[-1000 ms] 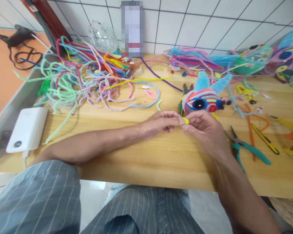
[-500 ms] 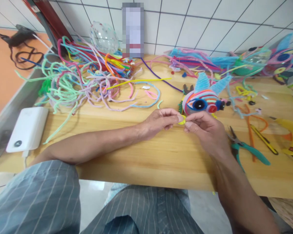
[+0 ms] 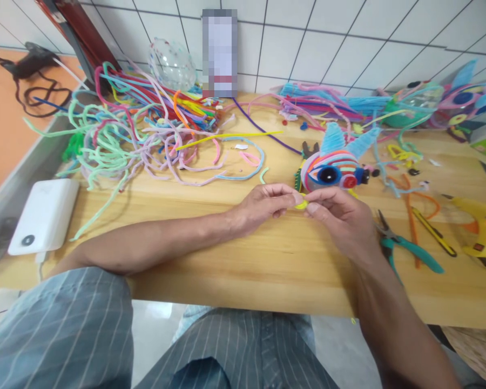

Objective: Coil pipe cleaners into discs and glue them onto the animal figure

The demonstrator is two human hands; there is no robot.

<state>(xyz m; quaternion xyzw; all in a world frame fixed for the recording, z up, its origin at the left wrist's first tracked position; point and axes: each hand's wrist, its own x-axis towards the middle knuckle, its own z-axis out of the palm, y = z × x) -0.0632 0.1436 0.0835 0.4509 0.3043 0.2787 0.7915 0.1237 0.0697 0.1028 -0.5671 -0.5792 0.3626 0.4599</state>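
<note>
Between my fingertips is a small yellow coil of pipe cleaner [image 3: 301, 205]. My left hand [image 3: 270, 201] pinches it from the left, thumb on top. From the right, my right hand [image 3: 340, 216] grips its other side between thumb and forefinger. Just behind the hands stands a striped animal head [image 3: 331, 170] made of pipe cleaners, with blue ears, a big blue-and-black eye and a red round piece. Part of its lower side is hidden by my right hand. Green-handled pliers [image 3: 298, 178] lie partly hidden at its left.
Loose pipe cleaners [image 3: 105, 146] spread over the back left, near a white power bank [image 3: 44, 216]. Teal-handled pliers [image 3: 417, 253], a yellow cutter [image 3: 434, 232] and a yellow glue gun [image 3: 480, 224] lie at right. A blurred phone-like panel [image 3: 220, 54] leans on the tiled wall.
Both hands stay at nearly the same spot, still pinching the yellow coil, which looks slightly turned. The view has shifted a little.
</note>
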